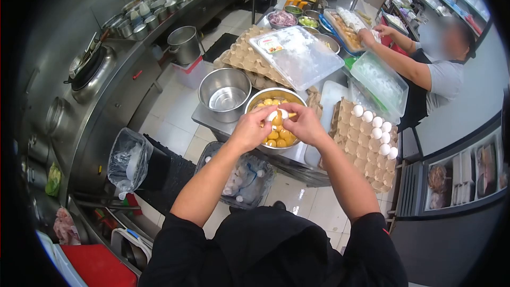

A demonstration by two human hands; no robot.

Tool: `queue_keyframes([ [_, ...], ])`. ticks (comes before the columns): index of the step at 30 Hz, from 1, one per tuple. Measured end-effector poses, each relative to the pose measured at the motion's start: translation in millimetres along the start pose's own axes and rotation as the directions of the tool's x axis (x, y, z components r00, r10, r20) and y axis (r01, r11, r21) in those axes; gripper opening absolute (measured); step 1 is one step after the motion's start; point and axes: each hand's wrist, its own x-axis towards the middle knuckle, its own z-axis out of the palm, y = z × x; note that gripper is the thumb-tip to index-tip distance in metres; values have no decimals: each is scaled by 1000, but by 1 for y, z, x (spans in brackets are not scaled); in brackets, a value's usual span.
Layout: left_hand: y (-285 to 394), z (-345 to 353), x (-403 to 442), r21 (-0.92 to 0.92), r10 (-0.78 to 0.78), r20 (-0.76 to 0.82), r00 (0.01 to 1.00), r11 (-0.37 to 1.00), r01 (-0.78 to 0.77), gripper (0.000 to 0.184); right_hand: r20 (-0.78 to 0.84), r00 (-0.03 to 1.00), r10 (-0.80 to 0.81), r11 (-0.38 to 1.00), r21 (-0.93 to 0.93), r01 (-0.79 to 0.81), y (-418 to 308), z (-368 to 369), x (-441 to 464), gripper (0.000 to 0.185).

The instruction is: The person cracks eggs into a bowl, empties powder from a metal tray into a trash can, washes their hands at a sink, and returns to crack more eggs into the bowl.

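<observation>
My left hand (254, 128) and my right hand (305, 123) are together over a steel bowl (272, 91). Between them is a cracked egg (278, 119), its white shell parted and yellow yolk showing in the gap. The fingers of both hands are closed on the shell. Several egg yolks (277, 138) lie in the bowl below. Left of it stands a wider, shiny steel pot (225, 94). To the right, a cardboard egg tray (357, 151) holds several white eggs (376, 122) at its far right side.
Below the table edge sits a lined bin (249, 180) with eggshells inside. Stacked egg trays (241, 56) and a clear plastic lid (297, 56) lie behind the bowl. A co-worker (435, 72) handles a food tray (342, 29) at the far right. Another lined bin (129, 157) stands left.
</observation>
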Motion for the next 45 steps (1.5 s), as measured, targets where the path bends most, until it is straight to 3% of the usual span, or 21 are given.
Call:
queue_keyframes([
  [2,-5,2,4,240,349,-78,934,916,-322,48,-13,996,-90,988,-128,88,-4,-5,-2,40],
  [7,-1,-6,8,437,390,-10,921,830,-347,50,-32,862,-506,813,-350,465,8,-8,5,43],
  [9,-3,-6,9,444,398,-28,917,827,-346,51,-32,855,-518,790,-401,463,6,-7,8,44],
  [12,0,-9,11,266,322,-151,935,924,-275,52,-39,852,-522,791,-398,466,-9,-4,9,44],
  [15,5,-22,8,77,127,-204,971,991,-114,55,-20,848,-530,794,-365,487,-29,4,16,43],
  [18,8,-41,4,19,132,-243,961,991,-132,59,10,854,-520,803,-336,492,-53,17,21,45],
  [21,11,-64,-2,99,127,-242,962,989,-106,63,53,875,-482,828,-299,474,-73,33,31,53],
  [25,-9,-81,-25,8,42,-259,965,999,-41,59,160,889,-429,876,-165,452,-94,59,34,58],
  [27,-24,-84,-46,-173,-72,-322,944,985,16,55,221,898,-381,907,-102,410,-99,71,31,59],
  [29,-46,-88,-72,-311,-159,-370,915,950,40,52,238,865,-441,854,-184,486,-96,75,27,58],
  [31,-67,-91,-102,-448,-349,-313,883,874,187,65,246,839,-485,780,-311,542,-88,67,24,57],
  [32,-83,-94,-118,-161,-371,-249,895,927,340,73,207,857,-473,797,-314,516,-82,57,20,54],
  [33,-97,-95,-132,151,-400,-180,899,891,427,81,159,870,-466,800,-345,492,-74,41,15,53],
  [35,-98,-96,-146,436,-568,-69,820,722,537,92,51,896,-441,806,-417,421,-51,0,-1,50],
  [37,-92,-98,-142,337,-490,-1,872,821,461,88,-144,942,-302,852,-484,199,-23,-46,-30,47],
  [38,-50,-98,-124,226,-553,-1,833,812,539,80,-236,939,-248,860,-499,102,-10,-72,-48,47],
  [40,-38,-81,-105,165,-346,58,936,928,333,61,-404,904,-141,879,-472,-74,22,-123,-90,48],
  [41,-42,-77,-97,170,-258,108,960,956,238,55,-489,872,21,910,-352,-220,47,-148,-111,47],
  [43,-52,-66,-80,456,-292,261,920,877,150,43,-599,798,67,873,-352,-337,42,-174,-151,41],
  [45,-70,-39,-81,570,-264,83,961,804,171,42,-656,754,38,941,-230,-247,80,-197,-188,36],
])
